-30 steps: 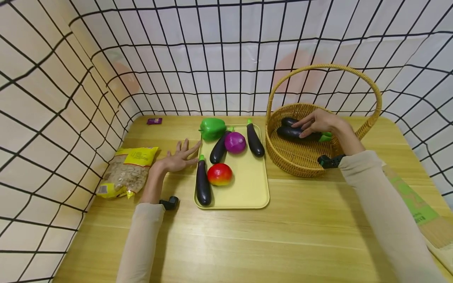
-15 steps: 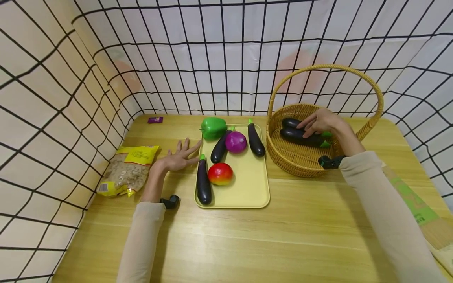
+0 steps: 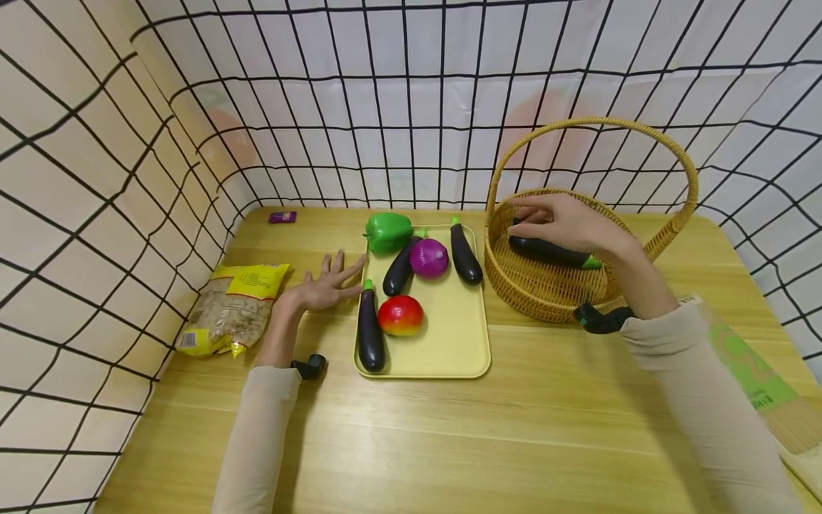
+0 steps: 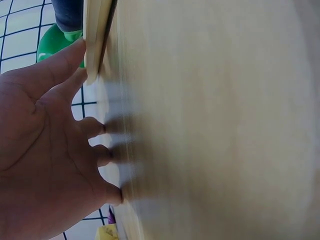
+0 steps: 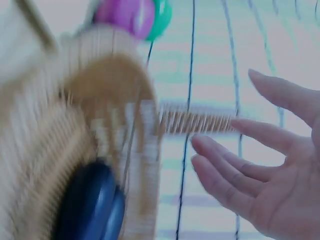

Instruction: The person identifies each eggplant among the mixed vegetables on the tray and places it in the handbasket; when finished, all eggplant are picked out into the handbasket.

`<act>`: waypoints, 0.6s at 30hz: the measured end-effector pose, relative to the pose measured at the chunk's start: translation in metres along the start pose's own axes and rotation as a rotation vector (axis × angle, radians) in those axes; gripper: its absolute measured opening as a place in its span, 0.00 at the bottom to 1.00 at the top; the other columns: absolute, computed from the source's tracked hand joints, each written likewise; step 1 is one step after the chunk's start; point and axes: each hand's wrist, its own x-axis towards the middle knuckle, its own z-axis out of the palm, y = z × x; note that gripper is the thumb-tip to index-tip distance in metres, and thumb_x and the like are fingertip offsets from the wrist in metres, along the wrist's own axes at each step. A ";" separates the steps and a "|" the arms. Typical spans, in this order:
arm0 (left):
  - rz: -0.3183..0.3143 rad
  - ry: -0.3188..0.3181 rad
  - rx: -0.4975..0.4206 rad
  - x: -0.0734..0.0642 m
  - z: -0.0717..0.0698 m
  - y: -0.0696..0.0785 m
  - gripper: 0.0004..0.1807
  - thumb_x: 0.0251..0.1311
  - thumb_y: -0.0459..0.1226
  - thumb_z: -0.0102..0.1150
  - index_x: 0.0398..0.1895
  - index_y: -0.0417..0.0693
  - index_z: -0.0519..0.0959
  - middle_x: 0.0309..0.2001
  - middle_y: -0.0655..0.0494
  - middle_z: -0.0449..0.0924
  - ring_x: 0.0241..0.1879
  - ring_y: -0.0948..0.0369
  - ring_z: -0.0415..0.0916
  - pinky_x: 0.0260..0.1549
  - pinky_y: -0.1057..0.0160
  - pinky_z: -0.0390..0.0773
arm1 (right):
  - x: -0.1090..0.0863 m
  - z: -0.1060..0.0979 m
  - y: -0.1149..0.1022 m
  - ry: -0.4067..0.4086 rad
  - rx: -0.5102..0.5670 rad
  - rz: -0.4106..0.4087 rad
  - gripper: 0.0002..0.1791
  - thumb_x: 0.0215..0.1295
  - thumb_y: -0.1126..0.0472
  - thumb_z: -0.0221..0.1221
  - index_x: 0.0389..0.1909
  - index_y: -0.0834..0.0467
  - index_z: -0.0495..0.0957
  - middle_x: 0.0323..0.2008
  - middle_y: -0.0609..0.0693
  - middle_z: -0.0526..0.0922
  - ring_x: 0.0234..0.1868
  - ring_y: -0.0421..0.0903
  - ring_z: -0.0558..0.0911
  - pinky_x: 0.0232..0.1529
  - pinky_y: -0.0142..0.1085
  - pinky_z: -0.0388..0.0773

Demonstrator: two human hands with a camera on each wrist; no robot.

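My right hand (image 3: 571, 223) hovers over the wicker basket (image 3: 533, 303), fingers extended and holding nothing. Beneath it lies an eggplant (image 3: 546, 251) with a green stem end; a second one is mostly hidden by the hand, though the right wrist view shows both eggplants (image 5: 87, 200) side by side. My left hand (image 3: 321, 289) is spread beside the yellow tray (image 3: 449, 343), thumb and a finger right at its left rim and other fingertips on the table. On the tray are three eggplants (image 3: 370, 332), a green bell pepper (image 3: 388, 232), a purple onion (image 3: 429, 258) and a red-yellow mango (image 3: 401, 315).
A yellow and clear plastic bag (image 3: 234, 307) lies left of my left arm. Farther back is a small purple packet (image 3: 282, 217). The basket's tall arched handle (image 3: 594, 121) rises around my right hand. Black wire grid borders the table, and a green-and-brown package (image 3: 751, 371) lies at the right.
My right hand has let go of the eggplant, which settled in the basket, and lifted up with its fingers straightened. The left hand has stayed by the tray.
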 end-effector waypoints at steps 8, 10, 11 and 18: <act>0.010 0.000 0.000 0.000 0.001 0.000 0.38 0.81 0.54 0.39 0.85 0.64 0.37 0.81 0.39 0.12 0.80 0.38 0.07 0.70 0.24 0.17 | -0.023 0.073 -0.055 -0.005 0.096 -0.210 0.39 0.75 0.49 0.62 0.82 0.49 0.57 0.68 0.59 0.74 0.65 0.58 0.79 0.63 0.52 0.81; 0.007 -0.001 0.001 0.000 0.001 0.000 0.38 0.81 0.54 0.39 0.85 0.64 0.36 0.81 0.39 0.12 0.80 0.38 0.08 0.70 0.24 0.18 | -0.028 0.096 -0.066 -0.041 0.145 -0.248 0.40 0.74 0.50 0.62 0.82 0.50 0.57 0.67 0.59 0.75 0.63 0.58 0.80 0.60 0.49 0.84; 0.006 -0.002 0.004 0.001 0.001 0.000 0.38 0.81 0.54 0.39 0.85 0.64 0.36 0.81 0.39 0.12 0.80 0.38 0.08 0.70 0.24 0.18 | -0.029 0.108 -0.071 -0.065 0.173 -0.262 0.41 0.74 0.51 0.62 0.82 0.52 0.57 0.67 0.60 0.75 0.63 0.58 0.81 0.58 0.48 0.85; -0.004 -0.002 0.009 0.000 0.000 0.002 0.38 0.81 0.54 0.39 0.85 0.63 0.37 0.82 0.38 0.13 0.80 0.38 0.08 0.71 0.24 0.18 | -0.033 0.177 -0.093 -0.124 0.155 -0.250 0.42 0.72 0.49 0.64 0.81 0.53 0.59 0.62 0.61 0.79 0.52 0.50 0.85 0.48 0.34 0.86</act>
